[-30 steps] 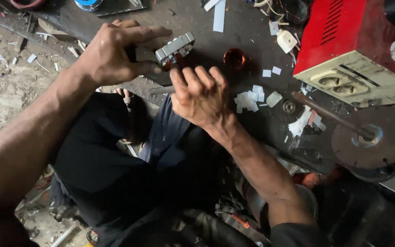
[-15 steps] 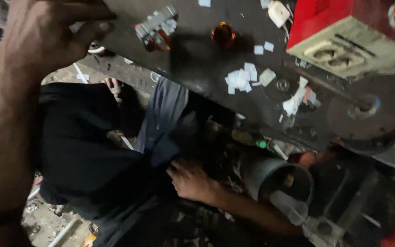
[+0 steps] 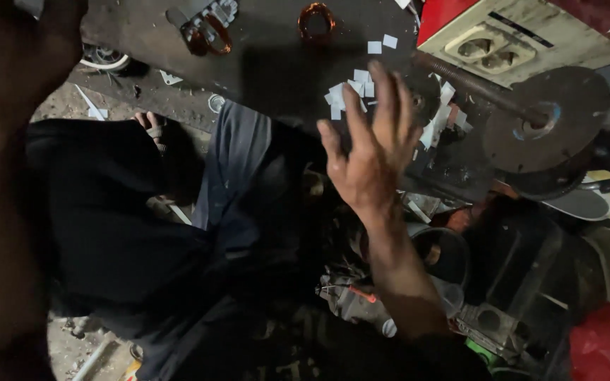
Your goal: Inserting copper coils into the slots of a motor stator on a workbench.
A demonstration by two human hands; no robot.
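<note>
Single head-worn view, looking steeply down past the wearer's lap onto a dark work surface (image 3: 270, 63), close range, right hand (image 3: 372, 159) raised mid-frame, left forearm (image 3: 8, 141) blurred against the left edge, red-and-cream box (image 3: 524, 35) cut off upper right.

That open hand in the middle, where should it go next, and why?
Probably forward and to the left, toward the metal part wrapped with copper wire on the dark board. The right hand hangs empty with its fingers spread, over the white paper scraps. The left hand is a close blur, so I cannot tell what it holds.
</note>
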